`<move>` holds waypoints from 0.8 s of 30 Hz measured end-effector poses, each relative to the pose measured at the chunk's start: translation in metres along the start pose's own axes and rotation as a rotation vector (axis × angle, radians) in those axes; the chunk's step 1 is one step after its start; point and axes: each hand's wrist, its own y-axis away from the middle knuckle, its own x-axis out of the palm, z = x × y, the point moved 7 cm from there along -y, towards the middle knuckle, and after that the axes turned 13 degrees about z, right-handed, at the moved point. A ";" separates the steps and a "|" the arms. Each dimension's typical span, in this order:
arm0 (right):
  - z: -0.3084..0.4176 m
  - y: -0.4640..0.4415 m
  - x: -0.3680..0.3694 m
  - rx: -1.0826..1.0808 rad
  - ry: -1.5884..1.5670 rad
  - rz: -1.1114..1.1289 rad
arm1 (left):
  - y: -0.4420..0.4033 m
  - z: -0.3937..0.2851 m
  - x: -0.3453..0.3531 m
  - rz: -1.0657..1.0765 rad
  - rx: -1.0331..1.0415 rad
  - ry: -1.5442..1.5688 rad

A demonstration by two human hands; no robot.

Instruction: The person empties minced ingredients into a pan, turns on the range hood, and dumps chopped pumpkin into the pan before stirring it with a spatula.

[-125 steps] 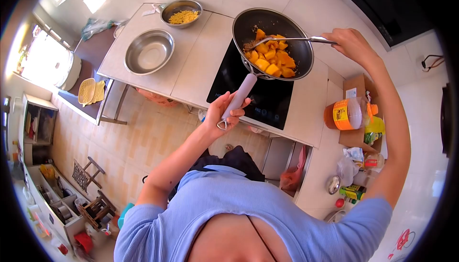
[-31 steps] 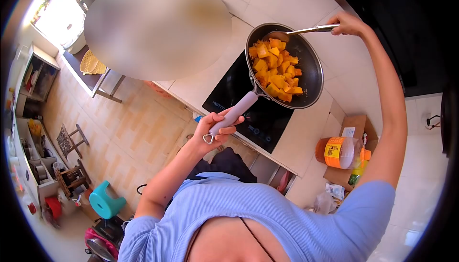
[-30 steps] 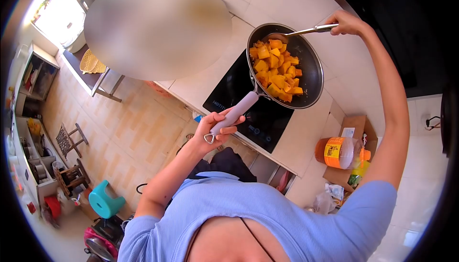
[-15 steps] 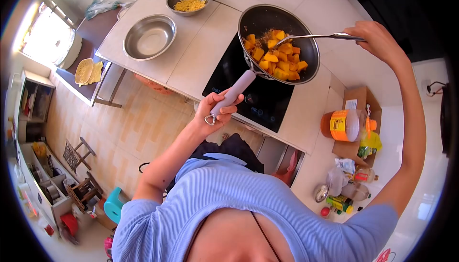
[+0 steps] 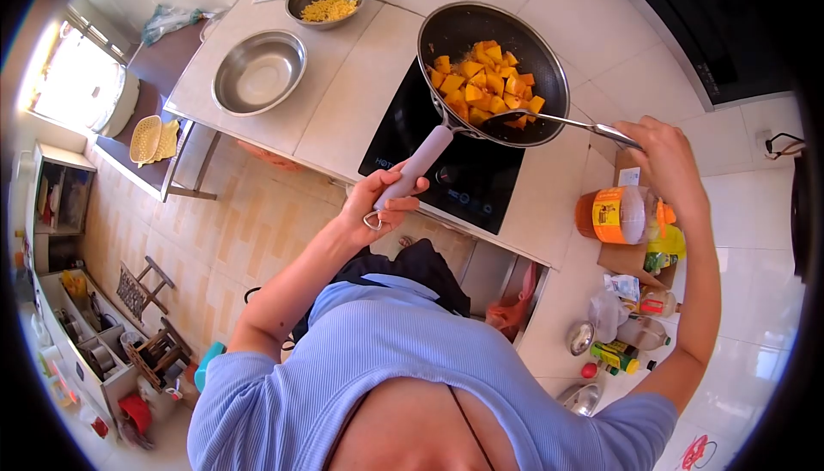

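My left hand (image 5: 386, 196) is wrapped round the lilac handle (image 5: 418, 162) of a dark pan (image 5: 541, 67), which sits over the black cooktop (image 5: 463, 181). Chunks of orange pumpkin (image 5: 485, 80) lie in the pan, mostly at its middle and near side. Closed on the end of a metal spatula (image 5: 584, 125) is my right hand (image 5: 661, 153), to the right of the pan. The spatula's head is inside the pan at its near side, against the pumpkin pieces.
An empty steel bowl (image 5: 260, 73) and a steel bowl of yellow pieces (image 5: 326, 3) stand on the counter's left part. At the right are a large orange-labelled bottle (image 5: 611, 214), a cardboard box (image 5: 622, 258), a plastic bag (image 5: 606, 315) and smaller bottles (image 5: 644, 332).
My right hand has come down and nearer with the spatula, whose head moved from among the pumpkin to the pan's near side. The pumpkin pieces have shifted. My left hand still holds the handle.
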 end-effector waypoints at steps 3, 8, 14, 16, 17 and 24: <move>0.003 -0.018 0.018 0.009 -0.006 -0.017 | 0.000 0.000 0.001 0.003 0.008 -0.004; 0.001 -0.042 0.032 0.066 -0.050 -0.109 | 0.000 0.001 0.001 -0.009 0.017 -0.007; -0.027 -0.031 0.006 0.103 -0.161 -0.197 | -0.001 -0.001 -0.001 -0.021 0.029 -0.023; -0.029 -0.024 -0.009 0.169 -0.079 -0.227 | -0.002 -0.001 0.000 -0.014 0.033 -0.013; -0.030 -0.030 -0.003 0.109 -0.020 -0.257 | -0.001 0.000 0.000 -0.015 0.030 -0.008; -0.006 -0.042 0.060 0.038 0.021 -0.139 | -0.002 0.000 -0.002 -0.018 0.030 -0.005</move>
